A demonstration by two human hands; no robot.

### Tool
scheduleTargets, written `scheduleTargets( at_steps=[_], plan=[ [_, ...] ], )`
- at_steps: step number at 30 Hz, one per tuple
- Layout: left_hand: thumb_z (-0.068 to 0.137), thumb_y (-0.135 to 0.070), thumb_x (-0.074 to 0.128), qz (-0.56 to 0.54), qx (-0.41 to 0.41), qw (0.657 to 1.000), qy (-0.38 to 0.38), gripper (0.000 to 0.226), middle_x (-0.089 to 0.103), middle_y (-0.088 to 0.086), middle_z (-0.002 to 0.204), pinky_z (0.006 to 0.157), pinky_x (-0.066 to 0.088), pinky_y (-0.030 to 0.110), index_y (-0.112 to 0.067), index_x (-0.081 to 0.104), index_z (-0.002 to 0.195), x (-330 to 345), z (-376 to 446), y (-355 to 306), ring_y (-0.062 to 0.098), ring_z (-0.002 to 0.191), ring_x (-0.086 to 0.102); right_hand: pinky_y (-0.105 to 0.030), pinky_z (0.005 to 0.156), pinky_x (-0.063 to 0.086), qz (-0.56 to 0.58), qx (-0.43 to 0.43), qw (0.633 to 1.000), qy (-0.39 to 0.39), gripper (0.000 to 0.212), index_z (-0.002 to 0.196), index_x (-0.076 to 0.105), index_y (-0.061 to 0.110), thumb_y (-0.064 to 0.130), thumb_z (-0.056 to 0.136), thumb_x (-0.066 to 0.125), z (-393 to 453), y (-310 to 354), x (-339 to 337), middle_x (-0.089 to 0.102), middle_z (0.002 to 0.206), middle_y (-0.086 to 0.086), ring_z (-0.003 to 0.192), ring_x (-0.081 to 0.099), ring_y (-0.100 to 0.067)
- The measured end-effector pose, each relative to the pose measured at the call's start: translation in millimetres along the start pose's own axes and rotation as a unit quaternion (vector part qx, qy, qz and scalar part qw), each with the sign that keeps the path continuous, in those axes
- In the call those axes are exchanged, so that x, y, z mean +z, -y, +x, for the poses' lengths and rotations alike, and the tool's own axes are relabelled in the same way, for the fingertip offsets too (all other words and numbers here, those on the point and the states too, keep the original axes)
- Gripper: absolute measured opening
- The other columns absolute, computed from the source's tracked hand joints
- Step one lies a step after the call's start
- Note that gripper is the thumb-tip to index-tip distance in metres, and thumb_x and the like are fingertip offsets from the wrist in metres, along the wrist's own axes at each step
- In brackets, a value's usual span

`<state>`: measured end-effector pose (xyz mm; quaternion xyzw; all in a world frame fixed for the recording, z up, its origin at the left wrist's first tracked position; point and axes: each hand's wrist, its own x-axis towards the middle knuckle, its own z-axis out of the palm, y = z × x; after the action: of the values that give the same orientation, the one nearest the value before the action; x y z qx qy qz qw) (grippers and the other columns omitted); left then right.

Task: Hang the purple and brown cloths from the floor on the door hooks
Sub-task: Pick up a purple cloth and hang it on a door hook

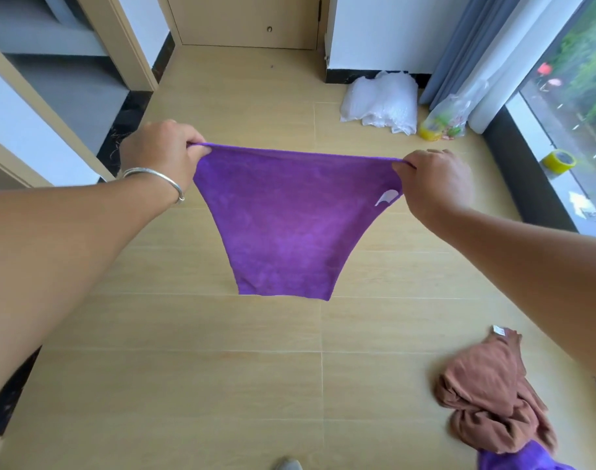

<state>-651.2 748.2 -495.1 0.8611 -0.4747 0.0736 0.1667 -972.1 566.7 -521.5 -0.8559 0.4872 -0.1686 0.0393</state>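
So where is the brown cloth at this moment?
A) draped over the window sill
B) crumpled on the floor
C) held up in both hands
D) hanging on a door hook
B: the brown cloth lies crumpled on the floor, while the left hand and right hand hold up the purple cloth.

Bright daylight from the window (567, 106); sharp centre, edges bowed by wide-angle.

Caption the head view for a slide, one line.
Both hands, left and right, stretch a purple cloth above the floor; the brown cloth lies crumpled.
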Motion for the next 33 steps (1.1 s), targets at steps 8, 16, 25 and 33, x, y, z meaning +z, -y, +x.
scheduleTargets(
  at_steps=[8, 16, 25, 33],
  plan=[
    [0.084, -0.039, 0.069, -0.026, 0.006, 0.997, 0.071, 0.014, 0.064, -0.004, 0.081, 0.061, 0.042, 0.033, -0.026, 0.073, 0.082, 26, -141, 13, 0.027, 0.077, 0.058, -0.036, 0.073, 0.037, 0.030, -0.094, 0.992, 0.076, 0.017, 0.088, 0.070, 0.013, 0.019, 0.094, 0.056, -135, -50, 10, 0.066, 0.086, -0.006, 0.090, 0.055, -0.033],
    [0.074, -0.029, 0.081, 0.008, -0.044, 0.980, 0.193, 0.012, 0.065, -0.003, 0.075, 0.055, 0.036, 0.029, -0.022, 0.072, 0.068, 63, -365, 2, 0.029, 0.075, 0.060, -0.036, 0.075, 0.043, 0.009, -0.115, 0.965, 0.236, 0.014, 0.082, 0.072, 0.021, 0.031, 0.089, 0.066, -342, -98, 53, 0.066, 0.076, 0.001, 0.086, 0.058, -0.028],
    [0.092, -0.039, 0.057, 0.079, -0.031, 0.908, 0.410, 0.018, 0.062, -0.008, 0.103, 0.076, 0.044, 0.031, -0.031, 0.071, 0.100, 131, -541, 7, 0.017, 0.102, 0.055, -0.034, 0.074, 0.039, 0.001, -0.022, 0.930, 0.368, 0.015, 0.085, 0.073, 0.024, 0.036, 0.089, 0.065, -518, -128, 107, 0.067, 0.082, 0.003, 0.094, 0.058, -0.027],
    [0.093, -0.030, 0.058, 0.026, -0.067, 0.902, 0.426, 0.015, 0.063, -0.002, 0.097, 0.072, 0.044, 0.034, -0.025, 0.071, 0.096, 196, -605, 23, 0.022, 0.098, 0.057, -0.036, 0.073, 0.041, -0.012, 0.020, 0.917, 0.399, 0.012, 0.088, 0.071, 0.022, 0.029, 0.091, 0.061, -578, -145, 175, 0.066, 0.086, 0.000, 0.091, 0.058, -0.029]
  ],
)
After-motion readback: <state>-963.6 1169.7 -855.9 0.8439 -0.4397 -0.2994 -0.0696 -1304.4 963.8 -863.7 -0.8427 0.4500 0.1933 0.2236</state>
